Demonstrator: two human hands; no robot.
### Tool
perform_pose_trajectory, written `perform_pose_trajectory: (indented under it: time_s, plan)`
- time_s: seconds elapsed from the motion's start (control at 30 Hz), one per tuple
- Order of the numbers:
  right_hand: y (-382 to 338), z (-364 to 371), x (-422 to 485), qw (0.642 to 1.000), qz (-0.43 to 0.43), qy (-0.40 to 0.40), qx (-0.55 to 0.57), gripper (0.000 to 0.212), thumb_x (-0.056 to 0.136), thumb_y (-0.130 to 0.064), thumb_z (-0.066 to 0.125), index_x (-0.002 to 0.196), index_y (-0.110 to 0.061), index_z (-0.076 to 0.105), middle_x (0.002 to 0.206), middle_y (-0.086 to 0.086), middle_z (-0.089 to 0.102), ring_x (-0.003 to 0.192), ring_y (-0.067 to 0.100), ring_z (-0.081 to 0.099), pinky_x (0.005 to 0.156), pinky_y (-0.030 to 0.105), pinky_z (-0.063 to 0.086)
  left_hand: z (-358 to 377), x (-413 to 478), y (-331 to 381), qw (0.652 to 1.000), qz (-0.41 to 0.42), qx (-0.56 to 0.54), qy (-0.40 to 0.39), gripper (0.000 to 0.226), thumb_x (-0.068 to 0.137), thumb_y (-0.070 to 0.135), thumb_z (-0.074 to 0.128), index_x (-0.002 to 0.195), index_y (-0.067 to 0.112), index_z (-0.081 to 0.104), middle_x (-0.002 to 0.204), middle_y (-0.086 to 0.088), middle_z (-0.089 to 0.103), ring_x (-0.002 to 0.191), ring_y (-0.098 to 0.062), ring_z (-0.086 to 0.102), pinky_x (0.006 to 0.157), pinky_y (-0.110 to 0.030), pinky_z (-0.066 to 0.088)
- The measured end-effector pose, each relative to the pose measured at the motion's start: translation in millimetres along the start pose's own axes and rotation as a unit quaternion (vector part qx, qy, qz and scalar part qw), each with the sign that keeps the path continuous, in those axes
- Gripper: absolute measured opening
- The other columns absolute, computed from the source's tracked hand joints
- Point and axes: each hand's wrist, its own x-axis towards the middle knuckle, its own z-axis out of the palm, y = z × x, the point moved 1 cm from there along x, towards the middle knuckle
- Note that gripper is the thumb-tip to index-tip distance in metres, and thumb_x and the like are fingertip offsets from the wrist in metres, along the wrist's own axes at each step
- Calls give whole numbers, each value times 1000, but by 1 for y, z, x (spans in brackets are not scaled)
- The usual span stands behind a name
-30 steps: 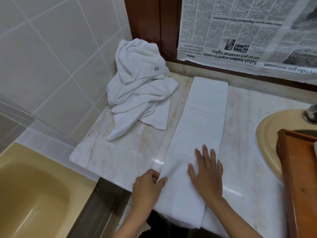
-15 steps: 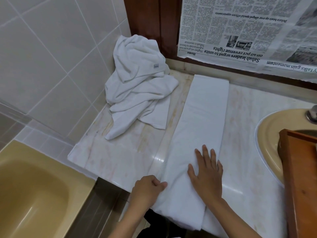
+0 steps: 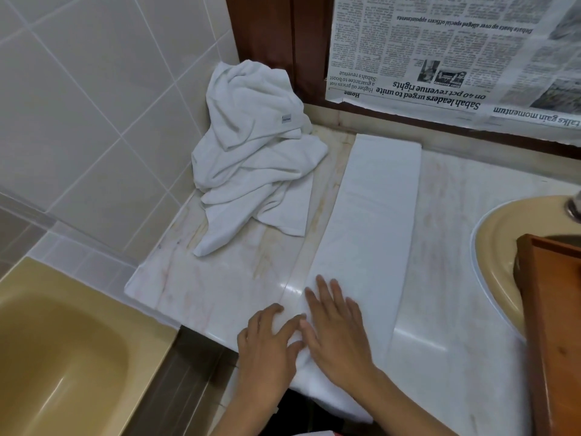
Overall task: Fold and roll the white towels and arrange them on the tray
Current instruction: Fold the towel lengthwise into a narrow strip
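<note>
A white towel folded into a long strip (image 3: 374, 215) lies on the marble counter (image 3: 220, 284), running from the back wall to the front edge, where its near end hangs over. My right hand (image 3: 336, 332) lies flat on the strip's near end with straight fingers. My left hand (image 3: 267, 338) rests beside it at the strip's left edge, fingers extended and touching the towel. A crumpled white towel (image 3: 251, 165) is heaped in the back left corner against the tiles. The wooden tray (image 3: 550, 325) stands at the right edge, only partly in view.
A beige sink basin (image 3: 500, 247) sits right of the strip, partly under the tray, with a tap at the frame edge. Newspaper (image 3: 456, 51) covers the wall behind. A beige bathtub (image 3: 63, 357) lies below the counter's left end.
My right hand has slid left across the strip toward its left edge. My left hand has uncurled from the edge and now lies flatter beside the right.
</note>
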Motion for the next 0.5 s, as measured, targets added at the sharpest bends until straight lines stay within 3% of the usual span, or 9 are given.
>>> perform_pose_trajectory:
  time_s: [0.17, 0.3, 0.5]
  plan:
    - [27, 3, 4, 995, 89, -18, -33, 61, 102, -50, 23, 156, -22, 21, 165, -2, 11, 151, 22, 9, 116, 41, 10, 9, -6, -11, 1000, 21, -4, -5, 52, 75, 46, 78, 122, 53, 57, 140, 4, 48, 124, -21, 40, 82, -47, 50]
    - [55, -10, 15, 992, 115, -47, -21, 68, 98, -62, 9, 157, -31, -3, 164, -7, -11, 151, 18, -14, 120, 40, -1, 13, -4, -16, 999, 26, 27, -18, 40, 94, 63, 34, 132, 60, 44, 152, 7, 36, 134, -23, 33, 89, -48, 45]
    - [84, -24, 59, 988, 139, -45, -42, 71, 94, -66, 7, 157, -33, 4, 165, -3, -3, 152, 25, -4, 120, 46, 11, 15, 35, -5, 997, 33, 40, -53, 45, 95, 70, 21, 138, 61, 33, 159, 3, 28, 142, -27, 21, 100, -50, 38]
